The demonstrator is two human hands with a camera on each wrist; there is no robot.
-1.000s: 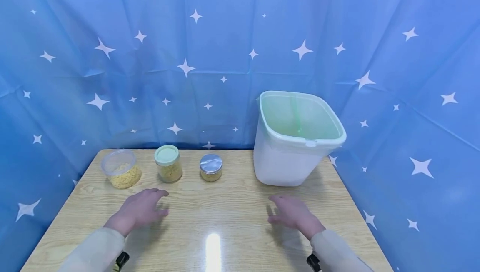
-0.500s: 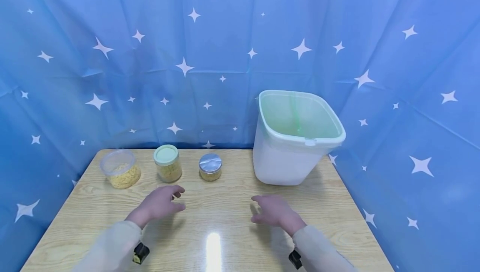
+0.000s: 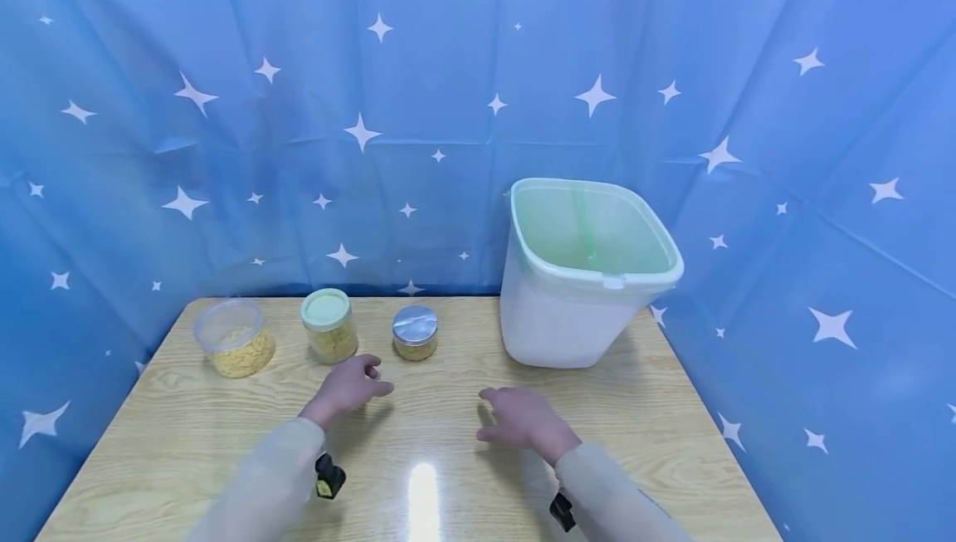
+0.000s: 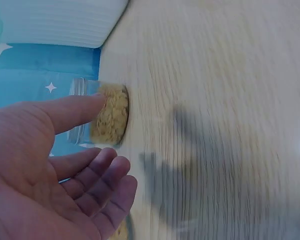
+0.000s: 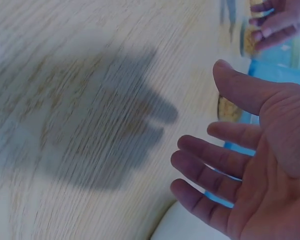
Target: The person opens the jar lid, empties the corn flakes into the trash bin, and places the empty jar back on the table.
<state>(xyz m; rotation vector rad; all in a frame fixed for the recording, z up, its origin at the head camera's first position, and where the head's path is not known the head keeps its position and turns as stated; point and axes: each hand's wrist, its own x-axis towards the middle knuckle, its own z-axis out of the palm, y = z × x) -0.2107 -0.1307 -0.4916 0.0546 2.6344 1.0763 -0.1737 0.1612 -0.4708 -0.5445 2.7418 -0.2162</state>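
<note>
My left hand (image 3: 348, 386) hovers over the table in front of two jars, its fingers relaxed and holding nothing. Nearest its fingertips are a jar with a pale green lid (image 3: 329, 326) and a small jar with a silver lid (image 3: 415, 333), both with yellowish flakes or pasta inside. In the left wrist view the small jar (image 4: 110, 114) shows just beyond the thumb. My right hand (image 3: 526, 422), fingers spread loosely and nothing in them, is above the table in front of the white bin (image 3: 568, 318). The right wrist view shows its palm (image 5: 285, 150) and separate fingers.
A clear round tub (image 3: 239, 339) with yellow pieces stands at the table's far left. The open white bin, greenish inside, is at the back right. A blue star-patterned curtain (image 3: 433, 110) hangs behind the wooden table (image 3: 426, 434).
My left hand has moved right and a little farther forward, nearer the small jar. The right hand has moved left. The jars, tub and bin stay where they were.
</note>
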